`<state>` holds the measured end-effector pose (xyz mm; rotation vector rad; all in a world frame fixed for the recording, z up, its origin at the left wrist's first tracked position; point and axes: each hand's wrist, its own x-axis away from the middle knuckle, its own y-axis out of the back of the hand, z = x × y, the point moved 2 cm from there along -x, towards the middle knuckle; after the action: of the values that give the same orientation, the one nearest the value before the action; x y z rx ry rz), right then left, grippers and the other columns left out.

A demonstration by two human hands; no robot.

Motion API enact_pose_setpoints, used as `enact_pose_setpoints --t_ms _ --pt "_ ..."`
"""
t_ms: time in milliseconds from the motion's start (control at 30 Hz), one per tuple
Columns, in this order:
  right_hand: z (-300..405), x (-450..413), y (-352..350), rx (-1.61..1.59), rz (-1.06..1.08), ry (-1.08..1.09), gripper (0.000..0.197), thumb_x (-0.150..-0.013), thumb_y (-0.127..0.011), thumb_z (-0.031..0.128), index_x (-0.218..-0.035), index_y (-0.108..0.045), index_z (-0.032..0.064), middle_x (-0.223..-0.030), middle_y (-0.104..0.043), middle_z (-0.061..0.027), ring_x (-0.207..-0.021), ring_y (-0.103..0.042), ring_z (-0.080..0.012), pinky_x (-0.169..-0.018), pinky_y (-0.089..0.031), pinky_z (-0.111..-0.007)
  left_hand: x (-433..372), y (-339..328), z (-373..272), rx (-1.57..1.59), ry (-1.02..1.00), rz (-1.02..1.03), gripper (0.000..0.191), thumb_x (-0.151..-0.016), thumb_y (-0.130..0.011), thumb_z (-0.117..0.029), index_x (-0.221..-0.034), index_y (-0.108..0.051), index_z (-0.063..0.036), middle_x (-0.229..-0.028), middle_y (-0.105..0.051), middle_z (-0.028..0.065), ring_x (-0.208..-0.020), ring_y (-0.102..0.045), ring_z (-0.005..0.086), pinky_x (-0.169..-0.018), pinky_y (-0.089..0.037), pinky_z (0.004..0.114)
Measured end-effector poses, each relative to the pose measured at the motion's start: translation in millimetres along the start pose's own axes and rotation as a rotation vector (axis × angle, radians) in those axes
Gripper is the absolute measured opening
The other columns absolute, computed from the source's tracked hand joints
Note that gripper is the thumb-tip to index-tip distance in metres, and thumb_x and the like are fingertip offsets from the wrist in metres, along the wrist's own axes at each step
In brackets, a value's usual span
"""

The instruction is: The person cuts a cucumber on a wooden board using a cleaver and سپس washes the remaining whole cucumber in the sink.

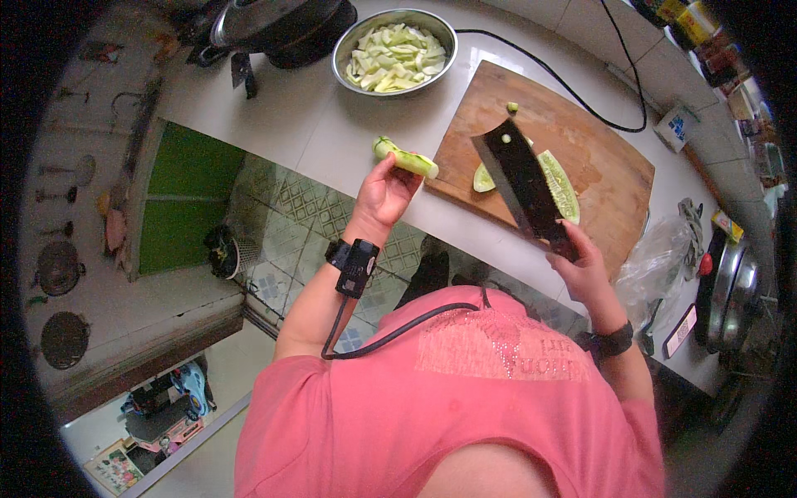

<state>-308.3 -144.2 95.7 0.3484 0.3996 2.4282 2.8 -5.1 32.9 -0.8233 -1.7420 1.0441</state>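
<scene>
My left hand holds a pale green piece of cucumber beside the left edge of a wooden cutting board. In my right hand is a dark-bladed cleaver, its blade slanting up and left over the board. Partly hidden by the blade, a long cut cucumber piece lies with its seeded face showing. A smaller piece shows at the blade's left side. One small green end piece rests near the board's far side, and a pale bit sticks to the blade.
A metal bowl of sliced pale green vegetable stands behind the board's left corner. A black cable curves behind the board. Right of it lie a clear plastic bag and a phone. A dark wok sits at the back left.
</scene>
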Motion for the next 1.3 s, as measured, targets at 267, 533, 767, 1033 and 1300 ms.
enact_pose_setpoints --t_ms 267,533,767,1033,1300 --pt "5 -14 -30 0.144 0.158 0.087 0.045 -0.069 -0.061 0.002 -0.111 -0.047 -0.0012 -0.098 -0.054 -0.0145 -0.089 -0.055 -0.0231 -0.079 -0.044 -0.030 0 12 -6 -0.242 -0.096 -0.162 0.021 -0.085 -0.050 -0.013 -0.103 -0.047 -0.0030 -0.101 -0.054 0.0114 -0.095 -0.053 0.0245 -0.088 -0.042 0.039" --pt "-4 -29 -23 0.183 0.168 0.051 0.043 -0.069 -0.061 0.002 -0.111 -0.048 0.0009 -0.093 -0.055 -0.0161 -0.086 -0.055 -0.0256 -0.076 -0.043 -0.032 5 5 -4 -0.697 -0.082 -0.176 0.024 -0.083 -0.054 -0.013 -0.104 -0.048 -0.0039 -0.094 -0.054 0.0046 -0.084 -0.053 0.0135 -0.075 -0.045 0.030" --pt "-8 -42 -13 0.198 -0.040 0.009 0.041 -0.072 -0.059 0.002 -0.111 -0.048 -0.0003 -0.095 -0.057 -0.0160 -0.089 -0.055 -0.0208 -0.079 -0.043 -0.030 3 2 -8 -1.305 -0.161 -0.101 0.035 -0.077 -0.060 -0.014 -0.107 -0.049 0.0002 -0.095 -0.057 0.0074 -0.085 -0.055 0.0172 -0.076 -0.044 0.028" --pt "-3 -38 -2 0.247 -0.093 0.130 0.044 -0.071 -0.060 -0.001 -0.113 -0.048 -0.0013 -0.100 -0.055 -0.0165 -0.091 -0.055 -0.0214 -0.080 -0.043 -0.028 -2 -34 -4 -2.110 -0.472 0.239 0.033 -0.068 -0.061 -0.010 -0.100 -0.054 -0.0076 -0.093 -0.056 0.0106 -0.087 -0.051 0.0310 -0.078 -0.041 0.038" --pt "19 -20 -5 0.256 -0.110 0.211 0.043 -0.071 -0.058 -0.002 -0.112 -0.048 0.0023 -0.096 -0.055 -0.0164 -0.086 -0.056 -0.0256 -0.075 -0.046 -0.031 -30 -44 21 -2.376 -0.896 0.691 0.026 -0.067 -0.053 -0.005 -0.093 -0.053 -0.0085 -0.090 -0.054 0.0064 -0.088 -0.049 0.0268 -0.076 -0.039 0.038"
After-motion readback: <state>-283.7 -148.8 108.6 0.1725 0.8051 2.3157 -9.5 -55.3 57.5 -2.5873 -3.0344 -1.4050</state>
